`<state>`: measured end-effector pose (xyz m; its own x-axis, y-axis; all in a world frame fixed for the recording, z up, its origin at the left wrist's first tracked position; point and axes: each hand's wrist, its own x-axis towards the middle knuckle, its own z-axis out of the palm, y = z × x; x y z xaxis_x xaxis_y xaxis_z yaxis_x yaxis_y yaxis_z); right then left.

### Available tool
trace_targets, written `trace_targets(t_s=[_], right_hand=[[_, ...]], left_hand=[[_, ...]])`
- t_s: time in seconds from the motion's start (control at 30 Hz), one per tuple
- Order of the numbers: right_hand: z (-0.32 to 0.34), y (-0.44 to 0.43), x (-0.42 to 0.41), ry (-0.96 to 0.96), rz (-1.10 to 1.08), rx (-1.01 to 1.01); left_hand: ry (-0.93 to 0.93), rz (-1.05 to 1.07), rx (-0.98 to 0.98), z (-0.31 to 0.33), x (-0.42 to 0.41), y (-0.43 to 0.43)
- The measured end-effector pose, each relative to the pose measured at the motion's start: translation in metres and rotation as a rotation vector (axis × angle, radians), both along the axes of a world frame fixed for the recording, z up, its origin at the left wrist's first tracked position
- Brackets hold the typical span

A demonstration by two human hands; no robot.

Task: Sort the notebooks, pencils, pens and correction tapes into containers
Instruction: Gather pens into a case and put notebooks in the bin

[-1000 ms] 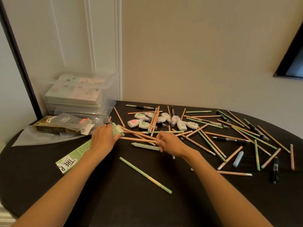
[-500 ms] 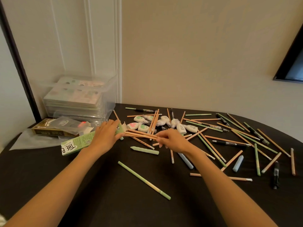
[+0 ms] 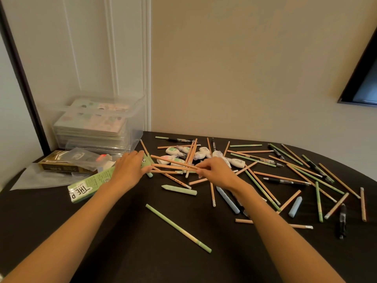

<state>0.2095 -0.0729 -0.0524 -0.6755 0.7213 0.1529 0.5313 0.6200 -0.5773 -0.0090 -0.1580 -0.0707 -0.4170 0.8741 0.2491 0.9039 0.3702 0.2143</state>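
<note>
Green pencil box is steadied by left hand, fingers seemingly wrapped round its open end (thumb hidden). Wooden pencils are pinched as a bundle in right hand, tips aimed at box mouth, probably for loading.

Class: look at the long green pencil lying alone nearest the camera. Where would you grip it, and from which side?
Pinch the green pencil mid-shaft from above, gripping across its length. It lies flat and diagonal on the table, nothing touching it, so both sides are free.
</note>
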Motion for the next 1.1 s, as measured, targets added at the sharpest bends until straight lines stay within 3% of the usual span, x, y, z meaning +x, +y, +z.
trace_targets(t_s=[0.3,0.6,0.67,0.83,1.0,1.1], right_hand=[[0.005,0.001,0.004,-0.017,-0.004,-0.027],[0.022,0.005,0.001,-0.123,0.043,-0.290],[0.025,0.003,-0.008,-0.050,0.057,-0.320],[0.018,0.003,-0.025,0.391,-0.056,-0.477],[0.013,0.000,-0.029,0.368,0.009,-0.494],[0.013,0.000,-0.032,0.459,0.012,-0.501]], left_hand=[[-0.060,-0.010,-0.001,-0.001,-0.002,0.005],[-0.019,-0.333,-0.068,0.008,0.006,-0.004],[0.023,-0.377,-0.080,0.012,0.010,-0.006],[0.050,-0.340,-0.055,0.017,0.006,-0.012],[0.023,-0.330,-0.043,0.019,-0.001,-0.017],[-0.055,-0.325,-0.011,0.021,-0.001,-0.018]])
